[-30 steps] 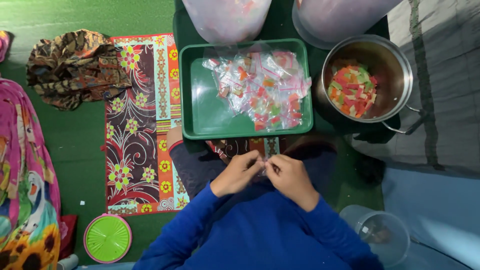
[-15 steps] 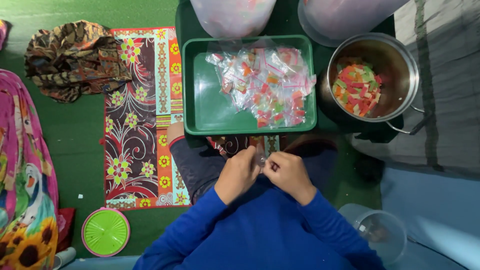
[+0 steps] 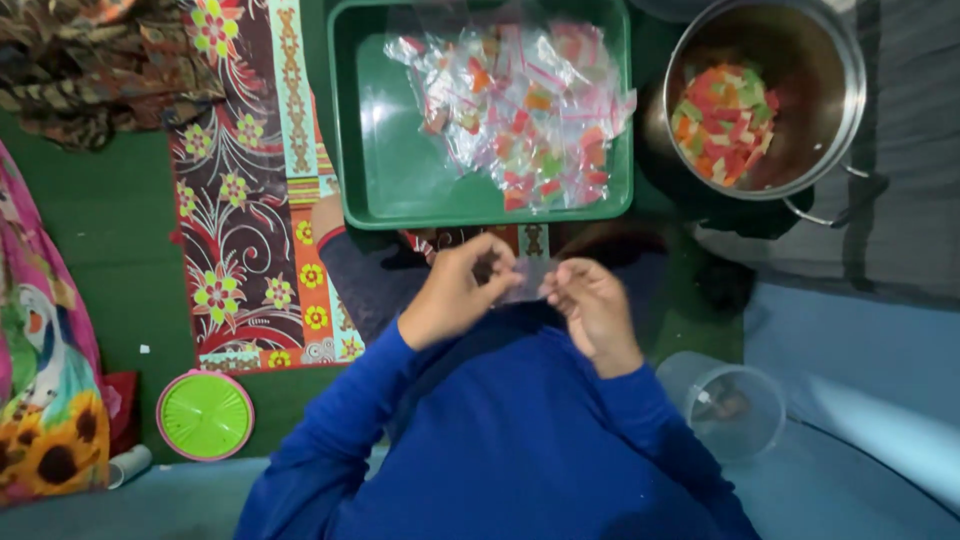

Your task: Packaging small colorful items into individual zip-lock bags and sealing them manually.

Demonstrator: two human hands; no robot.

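My left hand (image 3: 455,290) and my right hand (image 3: 592,305) meet over my lap, each pinching one side of a small clear plastic bag (image 3: 527,277). What the bag holds is too small to tell. Just beyond my hands sits a green rectangular tray (image 3: 385,150) with a heap of several filled small clear bags (image 3: 520,110) of coloured pieces on its right side. To the right of the tray stands a steel pot (image 3: 840,90) with red, orange and green cut pieces (image 3: 725,125) inside. My sleeves are blue.
A patterned floral mat (image 3: 240,230) lies on the green floor at left, with crumpled cloth (image 3: 90,50) behind it. A round green lid with a pink rim (image 3: 205,415) sits at lower left. A clear plastic container (image 3: 735,405) stands by my right elbow.
The view has closed in on the tray and pot. My hands stay together at my lap and have drawn slightly apart, with the small clear bag now stretched between them.
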